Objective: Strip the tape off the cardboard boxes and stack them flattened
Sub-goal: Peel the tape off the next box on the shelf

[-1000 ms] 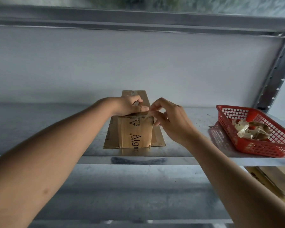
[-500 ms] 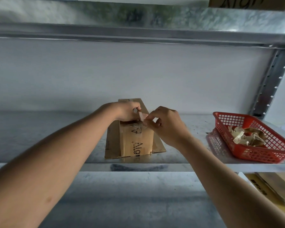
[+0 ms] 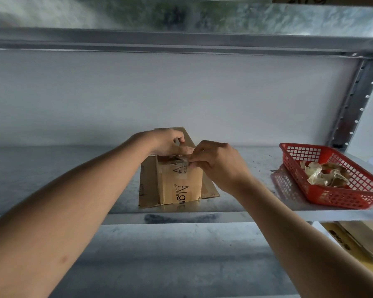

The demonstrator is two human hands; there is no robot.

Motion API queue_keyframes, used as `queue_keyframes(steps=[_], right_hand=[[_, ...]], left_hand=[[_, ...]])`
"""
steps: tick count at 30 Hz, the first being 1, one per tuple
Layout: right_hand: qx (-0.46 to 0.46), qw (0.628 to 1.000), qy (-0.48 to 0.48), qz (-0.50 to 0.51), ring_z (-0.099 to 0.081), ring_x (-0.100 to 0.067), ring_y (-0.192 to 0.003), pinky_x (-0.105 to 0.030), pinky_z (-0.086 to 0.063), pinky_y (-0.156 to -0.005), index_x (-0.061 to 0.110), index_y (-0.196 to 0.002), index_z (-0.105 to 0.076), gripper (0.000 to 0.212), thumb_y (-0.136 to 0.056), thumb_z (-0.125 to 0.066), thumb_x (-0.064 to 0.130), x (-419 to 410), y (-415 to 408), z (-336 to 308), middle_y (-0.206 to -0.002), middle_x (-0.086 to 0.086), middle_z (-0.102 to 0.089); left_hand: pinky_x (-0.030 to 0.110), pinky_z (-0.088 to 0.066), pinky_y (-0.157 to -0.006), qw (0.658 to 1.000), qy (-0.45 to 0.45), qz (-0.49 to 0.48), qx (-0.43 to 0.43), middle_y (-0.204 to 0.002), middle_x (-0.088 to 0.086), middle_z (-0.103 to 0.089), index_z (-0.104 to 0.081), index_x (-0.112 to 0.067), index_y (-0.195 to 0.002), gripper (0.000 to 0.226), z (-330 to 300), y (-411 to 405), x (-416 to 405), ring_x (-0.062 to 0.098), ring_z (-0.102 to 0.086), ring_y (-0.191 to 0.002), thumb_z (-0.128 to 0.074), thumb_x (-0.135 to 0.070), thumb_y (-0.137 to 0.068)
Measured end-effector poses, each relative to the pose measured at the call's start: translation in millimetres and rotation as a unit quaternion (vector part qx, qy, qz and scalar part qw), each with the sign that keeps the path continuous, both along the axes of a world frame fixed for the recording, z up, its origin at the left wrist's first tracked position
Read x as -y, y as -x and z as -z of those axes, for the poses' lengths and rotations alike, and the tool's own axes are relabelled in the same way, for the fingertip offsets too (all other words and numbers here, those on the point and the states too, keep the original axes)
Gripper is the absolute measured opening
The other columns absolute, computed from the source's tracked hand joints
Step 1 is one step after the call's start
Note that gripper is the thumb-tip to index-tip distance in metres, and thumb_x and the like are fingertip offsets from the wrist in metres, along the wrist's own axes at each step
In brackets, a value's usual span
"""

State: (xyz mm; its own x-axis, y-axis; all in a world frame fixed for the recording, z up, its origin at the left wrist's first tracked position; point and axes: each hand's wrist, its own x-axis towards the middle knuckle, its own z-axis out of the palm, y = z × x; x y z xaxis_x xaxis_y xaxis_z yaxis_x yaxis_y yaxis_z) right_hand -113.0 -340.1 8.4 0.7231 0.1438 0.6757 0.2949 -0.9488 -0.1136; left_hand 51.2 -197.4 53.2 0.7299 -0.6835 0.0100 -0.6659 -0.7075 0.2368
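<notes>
Box (image 3: 179,181) sits on flattened cardboard (image 3: 148,186) mid-shelf (image 3: 52,168). Left hand (image 3: 168,141) curls over box top edge, likely steadying it. Right hand (image 3: 219,162) pinches tape (image 3: 182,161) end at top, likely to peel it. Red basket (image 3: 340,197) at right holds crumpled tape scraps (image 3: 323,174).

Galvanised metal shelf (image 3: 246,207). Flat cardboard (image 3: 148,183) lying directly on it at centre, box (image 3: 181,183) on top; red basket (image 3: 340,196) at right, near front edge
</notes>
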Motion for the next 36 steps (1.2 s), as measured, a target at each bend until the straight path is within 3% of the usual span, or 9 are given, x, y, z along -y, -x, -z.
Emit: queue_keyframes(steps=[9,13,17,19,21,23,27,33,36], right_hand=[[0.027,0.999,-0.036,0.014,-0.071,-0.02,-0.084,-0.041,-0.056,-0.063,0.023,-0.095,-0.08,0.018,-0.098,-0.064,0.015,-12,-4,1,-0.102,0.011,-0.074],[0.093,0.995,-0.012,-0.045,-0.069,-0.021,-0.078,-0.039,-0.052,-0.054,0.022,-0.093,-0.077,0.016,-0.096,-0.065,0.012,-32,-4,-6,-0.102,0.009,-0.071],[0.119,0.985,-0.061,-0.111,-0.06,-0.015,-0.079,-0.041,-0.053,-0.059,0.016,-0.097,-0.072,0.014,-0.095,-0.06,0.01,-49,-13,-17,-0.101,0.008,-0.065],[0.12,0.978,-0.081,-0.153,-0.062,-0.014,-0.084,-0.041,-0.055,-0.065,0.013,-0.098,-0.07,0.011,-0.096,-0.062,0.006,-52,-16,-18,-0.101,0.011,-0.061],[0.108,0.972,-0.111,-0.175,-0.065,-0.014,-0.089,-0.035,-0.057,-0.071,0.012,-0.1,-0.069,0.015,-0.095,-0.062,-0.001,-51,-19,-14,-0.101,0.012,-0.059],[0.097,0.965,-0.182,-0.16,-0.067,-0.01,-0.09,-0.019,-0.052,-0.072,0.012,-0.099,-0.068,0.016,-0.095,-0.064,-0.003,-44,-21,-8,-0.1,0.007,-0.061],[0.066,0.95,-0.298,-0.074,-0.069,-0.006,-0.086,-0.013,-0.047,-0.068,0.018,-0.098,-0.067,0.009,-0.096,-0.072,0.012,-30,-27,3,-0.103,0.003,-0.066],[0.058,0.949,-0.306,0.052,-0.062,-0.005,-0.07,-0.021,-0.043,-0.061,0.026,-0.085,-0.069,0.01,-0.091,-0.076,0.023,-35,-49,1,-0.086,0.013,-0.068],[0.066,0.947,-0.311,0.046,-0.066,-0.008,-0.07,-0.032,-0.053,-0.061,0.026,-0.086,-0.067,0.012,-0.094,-0.07,0.018,-50,-54,0,-0.078,0.013,-0.07]], left_hand=[[0.041,-0.051,-0.097,0.999,0.029,0.0,-0.038,-0.12,-0.004,-0.06,-0.061,-0.032,-0.123,0.047,-5,7,1,0.021,-0.058,-0.107,-0.071,-0.058,-0.085],[0.03,-0.048,-0.068,0.999,0.017,0.024,-0.03,-0.091,-0.005,-0.065,-0.056,-0.029,-0.09,0.021,-10,16,4,0.021,-0.059,-0.085,-0.072,-0.019,-0.084],[0.015,-0.054,-0.061,0.982,0.159,0.036,-0.093,-0.078,-0.008,-0.064,-0.059,-0.017,-0.085,0.019,-9,24,-5,0.003,-0.062,-0.07,-0.076,-0.012,-0.077],[0.012,-0.052,-0.073,0.973,0.203,0.047,-0.097,-0.09,-0.007,-0.063,-0.064,-0.005,-0.103,0.056,-5,23,-20,-0.003,-0.062,-0.081,-0.072,-0.033,-0.055],[0.033,-0.046,-0.105,0.988,0.135,0.04,-0.063,-0.117,0.01,-0.059,-0.057,-0.007,-0.124,0.08,1,17,-28,0.018,-0.057,-0.121,-0.07,-0.05,-0.057],[0.052,-0.036,-0.114,0.996,0.078,0.033,-0.034,-0.131,0.013,-0.053,-0.056,-0.023,-0.127,0.048,7,10,-24,0.033,-0.043,-0.138,-0.064,-0.046,-0.085],[0.049,-0.022,-0.122,0.987,0.14,0.004,-0.082,-0.146,-0.008,-0.042,-0.055,-0.054,-0.126,0.024,26,0,-22,0.024,-0.025,-0.149,-0.046,-0.049,-0.104],[0.045,-0.024,-0.122,0.974,0.199,-0.01,-0.105,-0.156,-0.004,-0.042,-0.054,-0.036,-0.144,0.042,35,-5,-20,0.02,-0.028,-0.148,-0.051,-0.043,-0.103],[0.042,-0.031,-0.114,0.972,0.204,-0.005,-0.118,-0.13,-0.013,-0.052,-0.063,-0.025,-0.121,0.025,33,0,-22,0.024,-0.034,-0.143,-0.05,-0.031,-0.1]])
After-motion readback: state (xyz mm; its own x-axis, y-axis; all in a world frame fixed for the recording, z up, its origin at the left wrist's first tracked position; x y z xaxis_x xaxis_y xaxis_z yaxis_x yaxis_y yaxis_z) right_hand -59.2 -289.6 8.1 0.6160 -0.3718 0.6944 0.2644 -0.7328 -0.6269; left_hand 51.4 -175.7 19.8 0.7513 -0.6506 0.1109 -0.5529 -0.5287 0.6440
